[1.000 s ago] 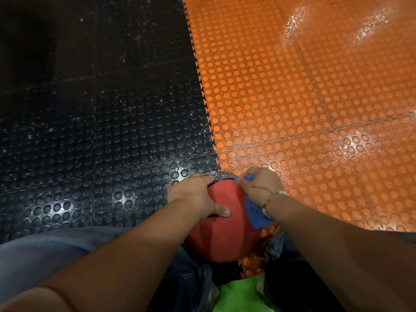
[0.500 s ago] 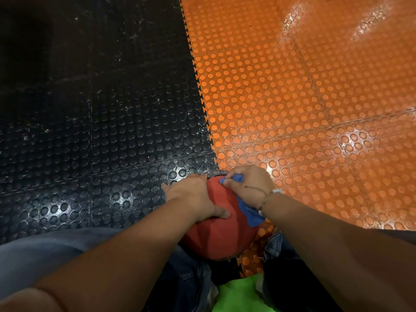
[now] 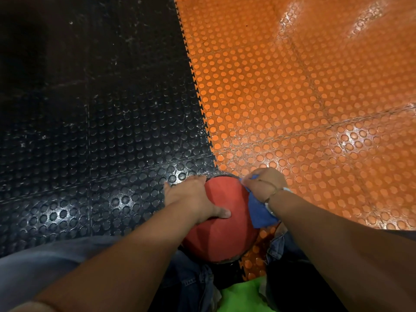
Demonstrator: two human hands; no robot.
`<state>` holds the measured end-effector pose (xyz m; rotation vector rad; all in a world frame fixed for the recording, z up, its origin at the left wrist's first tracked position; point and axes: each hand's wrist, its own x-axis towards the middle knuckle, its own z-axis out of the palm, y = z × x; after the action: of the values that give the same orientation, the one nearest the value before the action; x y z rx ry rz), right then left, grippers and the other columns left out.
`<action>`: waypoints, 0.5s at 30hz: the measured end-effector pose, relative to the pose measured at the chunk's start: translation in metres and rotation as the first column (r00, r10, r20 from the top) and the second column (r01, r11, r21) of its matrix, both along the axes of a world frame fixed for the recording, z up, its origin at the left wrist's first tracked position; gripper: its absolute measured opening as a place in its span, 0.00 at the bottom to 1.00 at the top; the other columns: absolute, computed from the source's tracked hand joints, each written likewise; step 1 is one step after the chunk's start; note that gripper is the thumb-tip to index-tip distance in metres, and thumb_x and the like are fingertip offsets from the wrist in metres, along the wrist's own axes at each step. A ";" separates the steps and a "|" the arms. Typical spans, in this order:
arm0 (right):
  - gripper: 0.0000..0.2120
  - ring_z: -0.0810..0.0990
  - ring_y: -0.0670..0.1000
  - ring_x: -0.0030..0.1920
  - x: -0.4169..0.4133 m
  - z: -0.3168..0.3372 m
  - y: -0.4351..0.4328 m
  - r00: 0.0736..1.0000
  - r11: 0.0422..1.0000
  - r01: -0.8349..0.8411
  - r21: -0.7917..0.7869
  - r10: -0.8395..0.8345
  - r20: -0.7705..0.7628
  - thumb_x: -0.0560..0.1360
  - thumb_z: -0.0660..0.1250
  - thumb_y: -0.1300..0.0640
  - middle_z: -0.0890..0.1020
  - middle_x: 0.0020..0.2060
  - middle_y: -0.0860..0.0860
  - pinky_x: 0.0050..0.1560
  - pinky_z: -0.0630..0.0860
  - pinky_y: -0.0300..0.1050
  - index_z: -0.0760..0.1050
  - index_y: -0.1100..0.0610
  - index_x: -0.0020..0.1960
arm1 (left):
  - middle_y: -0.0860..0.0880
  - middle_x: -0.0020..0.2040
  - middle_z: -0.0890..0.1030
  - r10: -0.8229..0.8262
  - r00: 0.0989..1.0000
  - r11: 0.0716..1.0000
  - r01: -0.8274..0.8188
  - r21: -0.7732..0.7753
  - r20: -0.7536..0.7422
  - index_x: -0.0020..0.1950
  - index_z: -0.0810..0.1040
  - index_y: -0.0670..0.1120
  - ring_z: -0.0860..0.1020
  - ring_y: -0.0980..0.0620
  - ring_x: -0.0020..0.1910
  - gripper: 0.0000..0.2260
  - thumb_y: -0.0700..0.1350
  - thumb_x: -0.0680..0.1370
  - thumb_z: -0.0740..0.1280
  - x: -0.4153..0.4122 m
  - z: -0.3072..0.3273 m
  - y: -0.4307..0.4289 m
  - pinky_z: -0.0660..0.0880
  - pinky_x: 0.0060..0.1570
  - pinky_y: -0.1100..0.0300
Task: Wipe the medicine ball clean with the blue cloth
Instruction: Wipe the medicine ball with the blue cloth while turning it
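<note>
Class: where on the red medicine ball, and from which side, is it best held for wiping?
Take the medicine ball by its upper left curve, palm spread from the left, thumb across the top, as the left hand does. It is round with no handle, so a wide grip opposite the right hand and blue cloth probably steadies it best.

Round red medicine ball (image 3: 225,235): matt, grained skin. Blue cloth (image 3: 258,213): soft matt fabric. Black studded floor tiles (image 3: 101,154) and orange studded floor tiles (image 3: 292,109): glossy rubber.
</note>
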<state>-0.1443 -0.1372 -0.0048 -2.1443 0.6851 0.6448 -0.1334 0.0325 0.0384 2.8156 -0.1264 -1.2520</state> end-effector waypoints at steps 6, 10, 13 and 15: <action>0.08 0.78 0.51 0.38 0.000 0.001 0.006 0.996 0.997 -0.077 -0.023 0.078 0.051 0.73 0.68 0.49 0.80 0.38 0.49 0.40 0.72 0.40 0.79 0.52 0.41 | 0.53 0.75 0.63 0.002 1.000 1.000 -0.002 0.003 0.006 0.76 0.57 0.53 0.63 0.51 0.73 0.49 0.73 0.61 0.69 -0.001 -0.001 0.002 0.46 0.74 0.41; 0.08 0.76 0.51 0.41 -0.004 -0.004 -0.001 0.997 0.992 -0.079 -0.096 0.081 0.008 0.74 0.67 0.50 0.80 0.41 0.51 0.43 0.70 0.39 0.81 0.53 0.46 | 0.52 0.74 0.64 -0.047 0.999 0.999 0.047 0.025 0.005 0.76 0.58 0.52 0.64 0.50 0.72 0.50 0.74 0.60 0.69 -0.003 -0.001 0.002 0.45 0.73 0.40; 0.06 0.77 0.49 0.42 -0.002 0.002 0.016 0.974 0.984 -0.178 0.021 0.173 0.145 0.73 0.68 0.49 0.79 0.39 0.46 0.44 0.70 0.38 0.80 0.49 0.40 | 0.53 0.71 0.68 -0.040 0.999 0.999 0.040 0.028 0.016 0.73 0.62 0.52 0.66 0.51 0.71 0.48 0.74 0.60 0.69 -0.001 -0.003 0.005 0.46 0.73 0.40; 0.08 0.77 0.49 0.41 -0.003 0.001 0.009 0.987 0.993 -0.116 0.013 0.114 0.110 0.73 0.69 0.48 0.79 0.39 0.47 0.42 0.70 0.40 0.80 0.52 0.40 | 0.52 0.73 0.66 -0.041 0.999 0.999 0.041 0.021 0.013 0.74 0.60 0.52 0.65 0.51 0.72 0.49 0.74 0.60 0.69 -0.003 -0.002 0.004 0.46 0.73 0.41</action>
<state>-0.1470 -0.1284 -0.0037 -2.1950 0.4971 0.5875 -0.1366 0.0364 0.0364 2.8533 -0.1734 -1.2494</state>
